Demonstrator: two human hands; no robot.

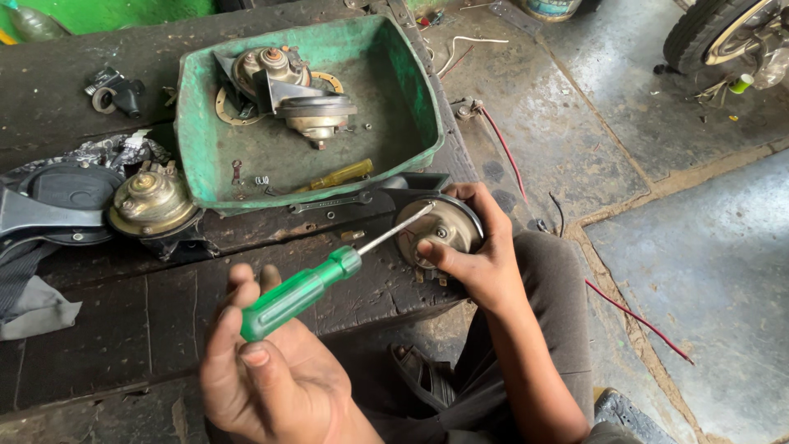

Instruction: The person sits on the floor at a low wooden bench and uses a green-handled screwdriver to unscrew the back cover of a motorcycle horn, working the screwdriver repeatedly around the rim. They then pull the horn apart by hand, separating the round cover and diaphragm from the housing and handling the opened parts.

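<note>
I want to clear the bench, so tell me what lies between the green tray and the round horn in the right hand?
In the head view, a dark spanner and small loose bits lie on the bench between the green tray and the round horn.

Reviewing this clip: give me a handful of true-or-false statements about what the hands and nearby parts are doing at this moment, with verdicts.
1. The left hand holds a green-handled screwdriver. True.
2. The right hand grips a round metal horn part. True.
3. The screwdriver's handle is red. False: it is green, with a bare metal shaft.
4. The green tray has nothing in it. False: it holds horn-like metal parts, a yellow-handled tool and small pieces.
5. The screwdriver tip points towards the part in the right hand. True.
6. The wrench lies inside the tray. False: it lies on the dark wooden bench, just in front of the tray.
</note>
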